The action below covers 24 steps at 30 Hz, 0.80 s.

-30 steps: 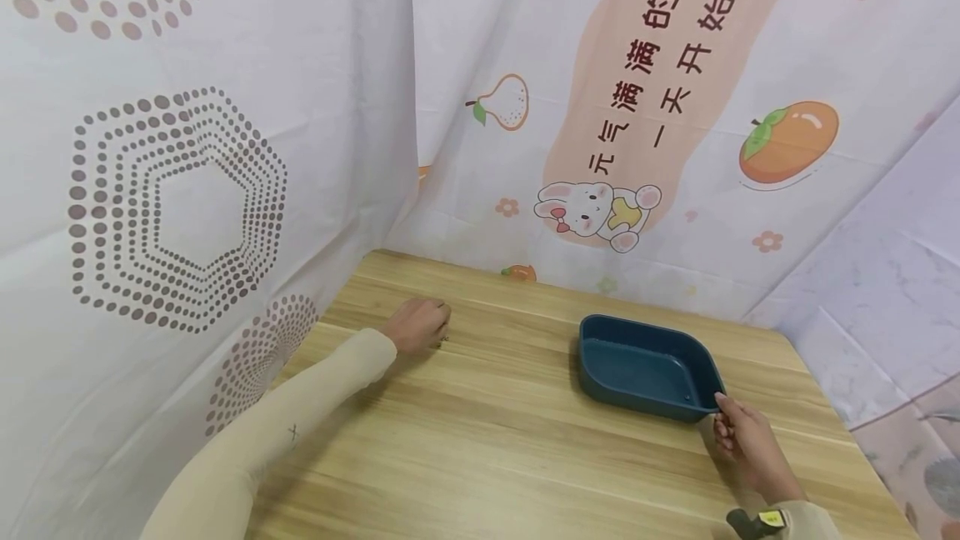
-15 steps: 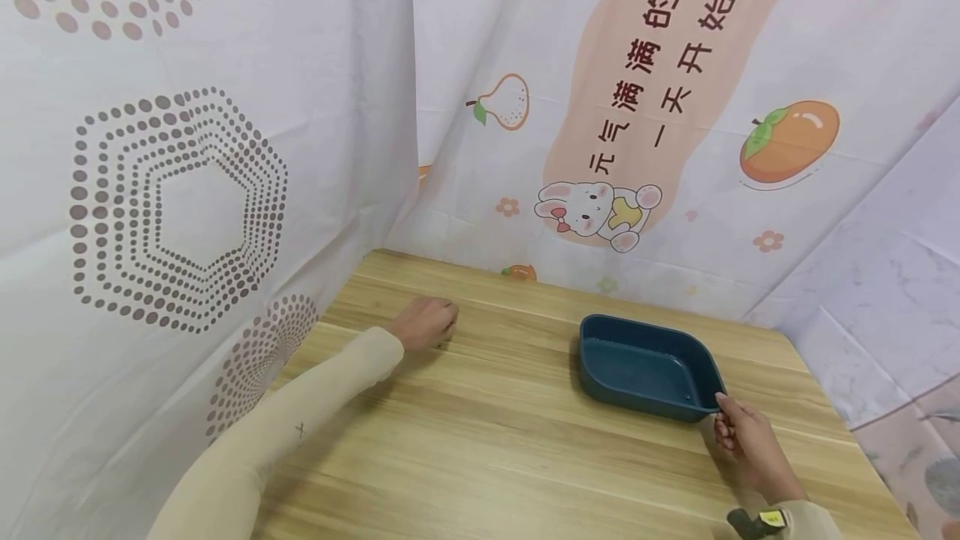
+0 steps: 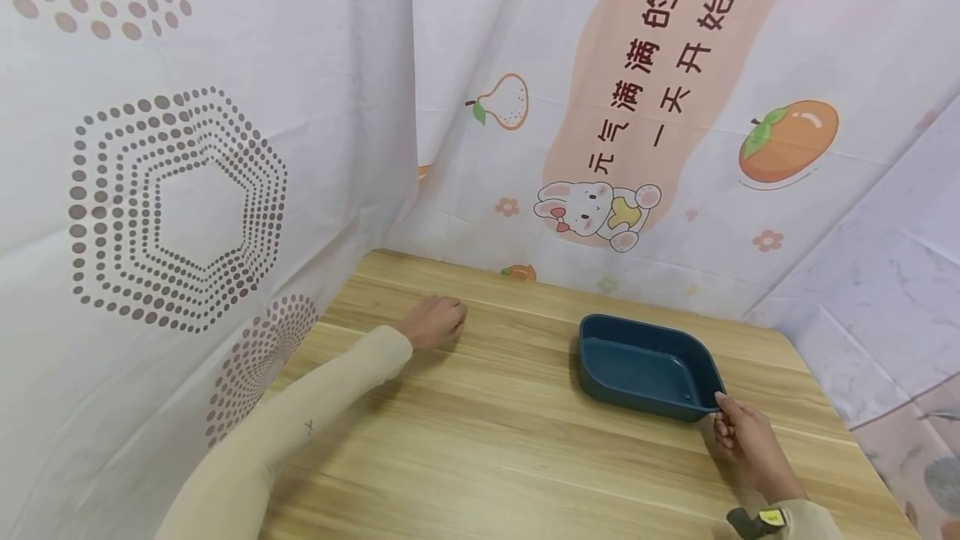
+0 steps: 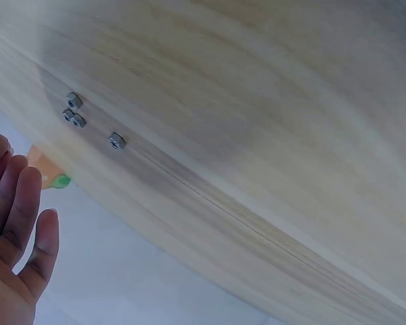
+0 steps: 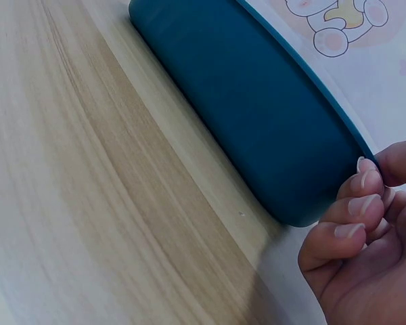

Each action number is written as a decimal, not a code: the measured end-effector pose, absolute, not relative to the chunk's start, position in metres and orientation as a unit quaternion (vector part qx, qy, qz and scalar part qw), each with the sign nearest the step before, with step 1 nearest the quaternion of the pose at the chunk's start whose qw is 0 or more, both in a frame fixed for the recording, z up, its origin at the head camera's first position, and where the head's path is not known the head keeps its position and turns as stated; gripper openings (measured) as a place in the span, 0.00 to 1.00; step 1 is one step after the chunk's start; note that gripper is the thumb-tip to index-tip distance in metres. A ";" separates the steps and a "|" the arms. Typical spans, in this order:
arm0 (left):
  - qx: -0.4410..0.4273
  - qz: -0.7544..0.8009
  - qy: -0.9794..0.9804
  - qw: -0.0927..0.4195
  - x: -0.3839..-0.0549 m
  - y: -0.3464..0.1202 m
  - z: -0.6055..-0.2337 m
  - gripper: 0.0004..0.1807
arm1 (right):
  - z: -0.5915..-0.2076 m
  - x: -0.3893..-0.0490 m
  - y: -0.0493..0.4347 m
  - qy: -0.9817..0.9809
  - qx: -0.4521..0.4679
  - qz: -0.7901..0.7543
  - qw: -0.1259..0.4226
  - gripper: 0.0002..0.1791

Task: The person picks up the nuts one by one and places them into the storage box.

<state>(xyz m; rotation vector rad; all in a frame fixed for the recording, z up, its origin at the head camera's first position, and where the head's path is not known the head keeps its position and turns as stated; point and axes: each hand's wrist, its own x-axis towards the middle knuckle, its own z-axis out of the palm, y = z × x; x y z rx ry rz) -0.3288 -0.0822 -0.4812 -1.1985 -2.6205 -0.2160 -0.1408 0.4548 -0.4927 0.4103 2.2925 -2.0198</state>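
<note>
My left hand (image 3: 433, 323) is low over the far left part of the wooden table. In the left wrist view its thumb and fingertips (image 4: 28, 181) come together at the left edge; I cannot tell whether they pinch anything. Several small metal nuts (image 4: 116, 141) lie on the wood beside that hand, in a loose cluster; from the head they are hidden by it. My right hand (image 3: 752, 444) pinches the near right corner of a dark teal rectangular tray (image 5: 223, 101), thumb over the rim and fingers curled against the outer wall. A tiny speck shows on the tray's floor.
The light wooden table (image 3: 480, 457) ends at a white printed cloth (image 3: 465, 232) with fruit drawings and a rabbit. Another white cloth (image 3: 202, 215) with dotted patterns hangs along the left side, and a marbled one (image 3: 885, 298) on the right.
My left hand has slid slightly to the right, and the small nuts seen beside its fingers earlier are now covered in the head view. The right hand and tray have stayed put.
</note>
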 end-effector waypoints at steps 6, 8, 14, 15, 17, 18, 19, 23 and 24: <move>-0.416 -0.072 -0.898 0.124 -0.331 -0.075 -0.482 0.08 | -0.493 -0.141 0.455 0.739 0.132 -0.660 0.030 0.24; -0.419 -0.072 -0.897 0.123 -0.332 -0.073 -0.482 0.08 | -0.493 -0.142 0.456 0.740 0.131 -0.659 0.033 0.25; -0.430 -0.068 -0.891 0.127 -0.334 -0.066 -0.480 0.09 | -0.494 -0.143 0.457 0.739 0.134 -0.659 0.033 0.25; -0.432 -0.067 -0.890 0.128 -0.334 -0.065 -0.480 0.09 | -0.495 -0.143 0.457 0.738 0.135 -0.660 0.032 0.26; -0.437 -0.066 -0.888 0.130 -0.333 -0.063 -0.479 0.08 | -0.496 -0.143 0.457 0.738 0.136 -0.660 0.030 0.26; -0.439 -0.064 -0.887 0.131 -0.333 -0.062 -0.478 0.08 | -0.496 -0.143 0.457 0.737 0.136 -0.661 0.029 0.26; -0.441 -0.064 -0.885 0.131 -0.332 -0.060 -0.478 0.08 | -0.496 -0.143 0.457 0.737 0.136 -0.661 0.029 0.26; -0.450 -0.060 -0.880 0.142 -0.331 -0.055 -0.477 0.08 | -0.494 -0.142 0.457 0.739 0.131 -0.661 0.032 0.26; -0.450 -0.061 -0.879 0.143 -0.331 -0.053 -0.477 0.08 | -0.494 -0.142 0.457 0.739 0.130 -0.660 0.032 0.26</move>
